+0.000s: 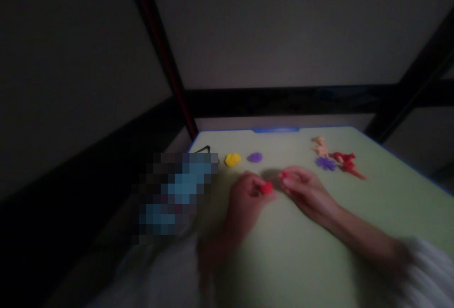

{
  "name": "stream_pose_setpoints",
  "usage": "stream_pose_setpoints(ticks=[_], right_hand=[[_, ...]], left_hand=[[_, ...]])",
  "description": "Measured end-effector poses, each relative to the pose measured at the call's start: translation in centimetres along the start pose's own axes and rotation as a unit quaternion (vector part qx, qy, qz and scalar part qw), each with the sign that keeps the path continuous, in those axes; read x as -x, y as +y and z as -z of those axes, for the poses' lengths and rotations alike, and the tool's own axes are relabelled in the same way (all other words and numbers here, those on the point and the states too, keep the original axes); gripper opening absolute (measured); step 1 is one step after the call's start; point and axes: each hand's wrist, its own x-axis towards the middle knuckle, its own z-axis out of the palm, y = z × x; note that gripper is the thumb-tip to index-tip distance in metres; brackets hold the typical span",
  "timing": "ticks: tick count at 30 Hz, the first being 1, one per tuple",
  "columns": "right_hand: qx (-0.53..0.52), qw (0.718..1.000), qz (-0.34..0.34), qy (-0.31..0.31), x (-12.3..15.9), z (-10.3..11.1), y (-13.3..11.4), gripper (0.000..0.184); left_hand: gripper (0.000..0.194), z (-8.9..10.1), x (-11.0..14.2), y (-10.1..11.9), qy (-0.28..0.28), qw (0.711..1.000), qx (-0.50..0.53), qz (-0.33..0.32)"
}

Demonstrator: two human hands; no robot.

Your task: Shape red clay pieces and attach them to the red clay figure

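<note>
Over the middle of the pale green table (291,260), my left hand (244,199) is closed, with thumb and fingers pinching a red lump (266,188) that looks like modelling clay. My right hand (307,189), a short way to the right, grips a small red piece (285,174) between its thumb and forefinger. The two red pieces are apart from each other. Just beyond my left hand lie a yellow lumpy piece (232,159) and a purple oval piece (255,157). Blur and dim light hide the finer shapes.
At the back right lie a peach-coloured figure-like shape (320,147), a purple flower-like piece (326,163) and a red branching shape (347,162). A pixelated blue patch (184,185) covers the left side. Behind the table's blue edge (276,130) stands a wall with dark beams (283,101).
</note>
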Motion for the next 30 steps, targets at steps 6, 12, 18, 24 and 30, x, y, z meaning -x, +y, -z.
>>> stream_pose_setpoints(ticks=[6, 12, 18, 24, 30], right_hand=[[0.018, 0.999, -0.008, -0.025, 0.3, -0.7, -0.5, 0.02], [0.014, 0.999, -0.005, -0.028, 0.2, -0.6, -0.4, 0.029], [-0.026, 1.0, -0.008, -0.015, -0.1, -0.3, -0.4, 0.022], [-0.055, 0.998, -0.02, 0.001, -0.2, 0.0, -0.3, 0.015], [-0.034, 0.999, -0.014, 0.013, 0.0, -0.1, -0.3, 0.022]], left_hand=[[0.018, -0.4, 0.1, 0.9, -0.034, 0.998, -0.016, 0.059], [0.027, -0.6, 0.2, 1.2, -0.067, 0.996, 0.011, 0.063], [0.031, -0.7, 0.1, -0.2, -0.106, 0.985, 0.107, 0.082], [0.027, -0.3, -0.1, -0.2, -0.103, 0.986, 0.104, 0.08], [0.016, 0.2, -0.5, 0.1, -0.051, 0.994, -0.073, 0.056]])
